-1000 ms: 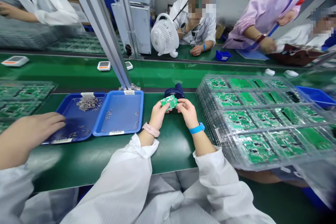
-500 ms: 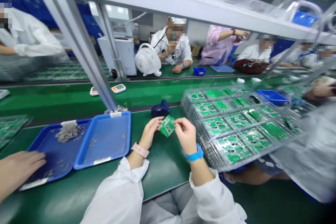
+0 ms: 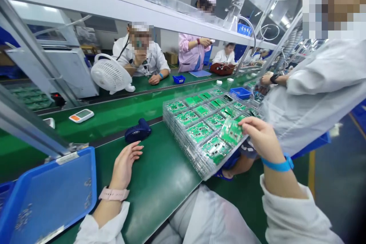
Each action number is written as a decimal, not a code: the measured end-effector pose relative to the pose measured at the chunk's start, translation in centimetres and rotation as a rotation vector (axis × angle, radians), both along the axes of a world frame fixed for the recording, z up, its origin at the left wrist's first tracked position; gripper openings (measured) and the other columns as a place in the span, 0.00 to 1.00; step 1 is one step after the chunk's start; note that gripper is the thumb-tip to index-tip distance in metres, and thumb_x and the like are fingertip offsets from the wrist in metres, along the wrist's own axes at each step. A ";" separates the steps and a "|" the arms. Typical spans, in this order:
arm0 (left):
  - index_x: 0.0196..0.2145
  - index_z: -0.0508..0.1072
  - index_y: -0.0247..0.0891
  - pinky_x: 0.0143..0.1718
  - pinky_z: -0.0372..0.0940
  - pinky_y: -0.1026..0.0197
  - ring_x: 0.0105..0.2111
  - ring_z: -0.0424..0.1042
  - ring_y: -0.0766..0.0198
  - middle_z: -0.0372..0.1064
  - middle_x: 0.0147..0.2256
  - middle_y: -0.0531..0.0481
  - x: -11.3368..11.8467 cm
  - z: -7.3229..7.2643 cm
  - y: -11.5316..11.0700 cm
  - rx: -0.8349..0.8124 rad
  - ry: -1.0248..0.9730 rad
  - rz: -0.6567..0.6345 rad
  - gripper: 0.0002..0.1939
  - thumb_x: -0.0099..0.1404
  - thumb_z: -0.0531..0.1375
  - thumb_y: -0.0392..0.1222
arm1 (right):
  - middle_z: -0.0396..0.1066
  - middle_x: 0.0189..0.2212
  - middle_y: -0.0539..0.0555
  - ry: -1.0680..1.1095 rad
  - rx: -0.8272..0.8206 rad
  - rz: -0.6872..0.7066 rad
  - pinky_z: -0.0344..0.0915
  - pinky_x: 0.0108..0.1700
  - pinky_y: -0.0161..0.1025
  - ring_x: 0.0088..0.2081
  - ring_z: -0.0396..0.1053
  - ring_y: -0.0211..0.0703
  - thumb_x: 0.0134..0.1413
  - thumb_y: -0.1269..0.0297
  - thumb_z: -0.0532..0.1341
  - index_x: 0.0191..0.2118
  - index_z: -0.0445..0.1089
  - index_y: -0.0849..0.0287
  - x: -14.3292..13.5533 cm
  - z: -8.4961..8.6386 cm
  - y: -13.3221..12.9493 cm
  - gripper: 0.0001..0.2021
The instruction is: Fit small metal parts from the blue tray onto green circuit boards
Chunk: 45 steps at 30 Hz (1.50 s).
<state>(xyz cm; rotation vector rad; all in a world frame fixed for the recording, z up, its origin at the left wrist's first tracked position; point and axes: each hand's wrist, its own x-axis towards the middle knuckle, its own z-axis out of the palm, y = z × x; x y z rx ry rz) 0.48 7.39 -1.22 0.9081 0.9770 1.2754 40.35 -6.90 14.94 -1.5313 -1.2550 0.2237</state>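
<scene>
My right hand (image 3: 259, 137) pinches a green circuit board (image 3: 231, 131) by its right edge, above the near right part of a stack of clear plastic trays (image 3: 197, 166). Other green circuit boards (image 3: 199, 132) lie in the top tray's compartments, some of them tilted. Whether the held board touches those below I cannot tell. My left hand (image 3: 125, 164) is empty over the green bench top, its fingers extended and slightly curled. Just beyond it lies a small dark blue handheld fan (image 3: 138, 131).
A blue tray (image 3: 93, 183) with small metal parts sits at the left. A metal post (image 3: 34, 80) rises behind it. A white fan (image 3: 112, 74) and an orange-and-white meter (image 3: 81, 116) stand farther back. A co-worker's white sleeve (image 3: 326, 84) is close on the right.
My view has turned right. The right hand has carried the circuit board from in front of me to over the tray stack. My left hand has let go of the board.
</scene>
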 end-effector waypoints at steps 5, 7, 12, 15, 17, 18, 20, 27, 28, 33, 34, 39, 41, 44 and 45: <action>0.47 0.74 0.34 0.33 0.65 0.63 0.34 0.71 0.61 0.75 0.39 0.44 -0.1 -0.1 0.0 0.006 0.031 -0.011 0.27 0.55 0.65 0.55 | 0.69 0.22 0.50 -0.055 -0.066 -0.058 0.62 0.27 0.36 0.24 0.64 0.38 0.46 0.61 0.62 0.31 0.74 0.59 5.7 0.4 8.0 0.09; 0.47 0.74 0.34 0.34 0.66 0.63 0.35 0.71 0.61 0.75 0.39 0.44 -0.1 -0.1 0.0 0.006 0.027 -0.015 0.27 0.55 0.65 0.55 | 0.69 0.21 0.50 -0.025 -0.119 -0.045 0.62 0.27 0.35 0.23 0.64 0.36 0.44 0.61 0.63 0.30 0.74 0.61 6.5 0.2 11.5 0.09; 0.47 0.74 0.34 0.34 0.65 0.64 0.36 0.71 0.61 0.75 0.39 0.44 -0.1 -0.1 0.0 -0.009 0.004 -0.018 0.27 0.55 0.65 0.55 | 0.71 0.21 0.51 0.142 -0.241 -0.057 0.67 0.28 0.34 0.23 0.67 0.36 0.43 0.65 0.64 0.30 0.71 0.62 6.5 -0.9 17.2 0.07; 0.47 0.74 0.34 0.34 0.65 0.65 0.36 0.70 0.62 0.74 0.39 0.45 -0.1 -0.1 0.0 -0.015 -0.004 -0.022 0.27 0.55 0.66 0.55 | 0.73 0.21 0.53 0.115 -0.313 -0.035 0.69 0.28 0.35 0.23 0.69 0.38 0.44 0.67 0.65 0.28 0.70 0.62 5.9 -2.0 18.3 0.05; 0.47 0.74 0.34 0.34 0.65 0.65 0.36 0.70 0.62 0.74 0.39 0.45 -0.1 -0.1 0.0 -0.016 0.002 -0.024 0.27 0.55 0.66 0.55 | 0.74 0.21 0.53 0.082 -0.348 -0.022 0.68 0.28 0.35 0.23 0.70 0.38 0.45 0.68 0.66 0.27 0.70 0.62 5.7 -2.7 18.4 0.05; 0.48 0.74 0.34 0.35 0.65 0.64 0.36 0.70 0.62 0.74 0.39 0.45 0.0 -0.1 0.0 -0.016 0.007 -0.025 0.27 0.55 0.66 0.55 | 0.74 0.21 0.53 0.057 -0.362 -0.019 0.68 0.28 0.35 0.23 0.70 0.38 0.45 0.68 0.66 0.27 0.70 0.61 5.7 -3.1 18.4 0.05; 0.48 0.74 0.34 0.35 0.65 0.64 0.36 0.70 0.62 0.74 0.40 0.44 0.0 -0.1 0.1 -0.015 0.015 -0.026 0.28 0.55 0.66 0.55 | 0.74 0.21 0.53 0.006 -0.381 -0.017 0.66 0.27 0.34 0.22 0.69 0.38 0.44 0.67 0.67 0.27 0.71 0.61 5.8 -3.6 18.4 0.05; 0.49 0.73 0.33 0.35 0.64 0.64 0.37 0.70 0.62 0.74 0.41 0.43 -0.1 -0.2 0.0 -0.026 0.023 -0.030 0.31 0.54 0.66 0.57 | 0.77 0.30 0.53 -0.485 -0.463 -0.124 0.63 0.33 0.35 0.31 0.71 0.41 0.47 0.61 0.67 0.39 0.76 0.59 5.5 -2.9 17.9 0.12; 0.49 0.73 0.33 0.35 0.64 0.65 0.37 0.70 0.62 0.74 0.41 0.43 -0.1 -0.2 0.0 -0.027 0.023 -0.028 0.31 0.54 0.66 0.57 | 0.77 0.31 0.52 -0.512 -0.472 -0.120 0.63 0.34 0.35 0.32 0.72 0.42 0.47 0.60 0.68 0.44 0.75 0.59 5.2 -2.7 17.8 0.16; 0.50 0.73 0.33 0.35 0.64 0.65 0.37 0.70 0.61 0.73 0.41 0.43 -0.2 -0.2 0.1 -0.038 0.041 -0.029 0.33 0.53 0.67 0.58 | 0.78 0.33 0.50 -0.501 -0.482 -0.079 0.64 0.37 0.34 0.33 0.73 0.40 0.49 0.66 0.66 0.54 0.70 0.56 3.9 -1.8 17.4 0.23; 0.49 0.73 0.33 0.35 0.64 0.64 0.37 0.70 0.61 0.73 0.41 0.43 -0.2 -0.2 0.1 -0.040 0.043 -0.030 0.33 0.53 0.67 0.58 | 0.78 0.34 0.50 -0.520 -0.476 -0.089 0.64 0.37 0.34 0.34 0.73 0.41 0.49 0.68 0.65 0.52 0.70 0.55 3.7 -1.8 17.3 0.22; 0.49 0.73 0.33 0.35 0.64 0.65 0.37 0.69 0.62 0.74 0.41 0.43 0.0 -0.1 0.0 -0.036 0.058 -0.034 0.32 0.53 0.67 0.58 | 0.77 0.28 0.49 -0.587 -0.491 -0.134 0.65 0.37 0.36 0.32 0.74 0.43 0.50 0.69 0.62 0.48 0.71 0.54 3.0 -1.7 17.0 0.17; 0.49 0.73 0.33 0.36 0.64 0.65 0.37 0.69 0.62 0.74 0.41 0.44 0.0 -0.1 -0.1 -0.040 0.068 -0.032 0.32 0.53 0.67 0.58 | 0.77 0.28 0.49 -0.543 -0.465 -0.118 0.66 0.37 0.36 0.29 0.73 0.42 0.52 0.69 0.61 0.52 0.68 0.54 2.8 -1.7 17.0 0.19; 0.49 0.73 0.33 0.36 0.64 0.65 0.37 0.69 0.62 0.74 0.41 0.43 0.0 -0.1 -0.2 -0.036 0.078 -0.035 0.32 0.54 0.66 0.58 | 0.78 0.35 0.49 -0.500 -0.396 -0.047 0.68 0.38 0.36 0.25 0.72 0.38 0.54 0.69 0.58 0.59 0.63 0.52 2.6 -1.7 17.0 0.26; 0.49 0.73 0.33 0.36 0.64 0.65 0.37 0.69 0.62 0.74 0.41 0.43 0.0 -0.1 -0.2 -0.032 0.080 -0.036 0.31 0.54 0.66 0.58 | 0.78 0.37 0.49 -0.507 -0.387 -0.028 0.69 0.39 0.36 0.25 0.71 0.36 0.54 0.70 0.58 0.61 0.62 0.51 2.6 -1.7 17.0 0.27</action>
